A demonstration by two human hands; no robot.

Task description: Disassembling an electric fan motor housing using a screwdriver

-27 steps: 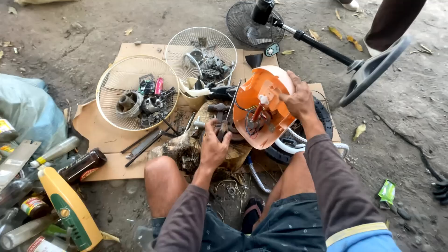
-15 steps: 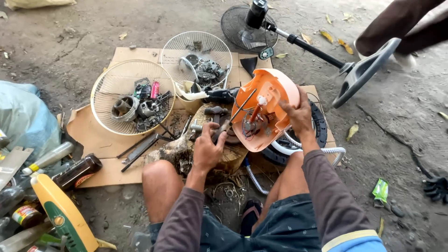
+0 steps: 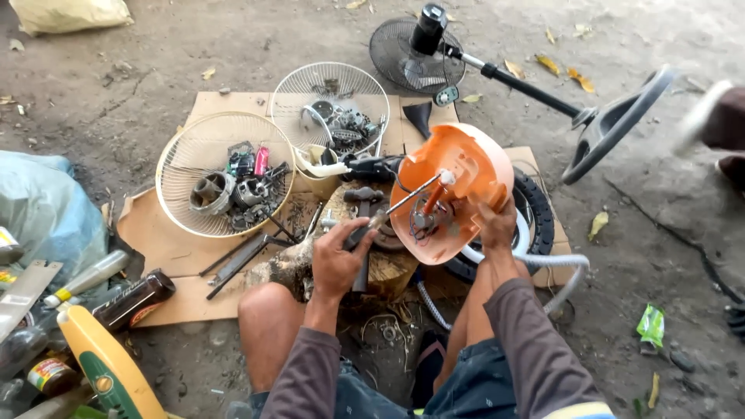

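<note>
Over a sheet of cardboard on the dirt ground, the person sat with knees apart. Their left hand was closed around the handle of a screwdriver, whose thin shaft ran up and to the right into the open hollow of an orange fan housing. Their right hand gripped the lower right rim of that housing, fingers curled over the edge, holding it tilted so its inside faced the camera. The housing sat above a wooden block, just in front of a black tyre.

To the left lay two round wire fan guards used as trays. The nearer guard held metal engine parts and a small red piece. The farther guard held what looked like more metal parts, though they were too tangled to tell apart. A standing fan lay on its side beyond them.
</note>
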